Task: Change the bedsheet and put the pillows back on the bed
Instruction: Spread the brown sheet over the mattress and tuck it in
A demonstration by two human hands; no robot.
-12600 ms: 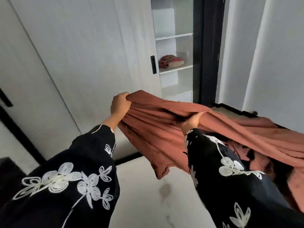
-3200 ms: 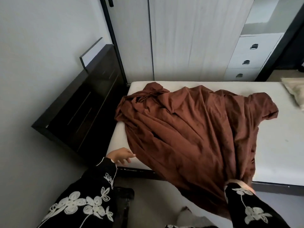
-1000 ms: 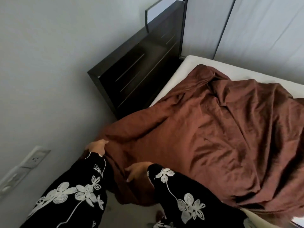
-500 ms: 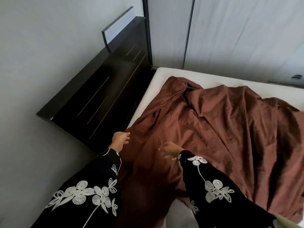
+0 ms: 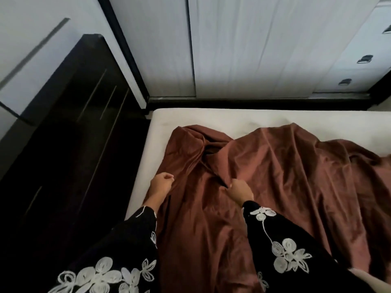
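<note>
A rumpled brown bedsheet (image 5: 275, 187) lies over the white mattress (image 5: 190, 117), leaving bare strips along the far side and the left end. My left hand (image 5: 161, 183) sits at the sheet's left edge, its fingers curled on the cloth. My right hand (image 5: 240, 189) pinches a raised fold near the middle of the sheet's left part. Both arms wear black sleeves with white flower embroidery. No pillow is clearly in view.
A dark wooden headboard (image 5: 74, 144) stands at the left, against the wall. White wardrobe doors (image 5: 254, 49) run behind the bed's far side. A white drawer unit (image 5: 364, 59) with metal handles is at the far right.
My view has swung right and further over the bed. Both hands have moved forward onto the sheet; the right hand has taken a fold and the left has curled at the edge.
</note>
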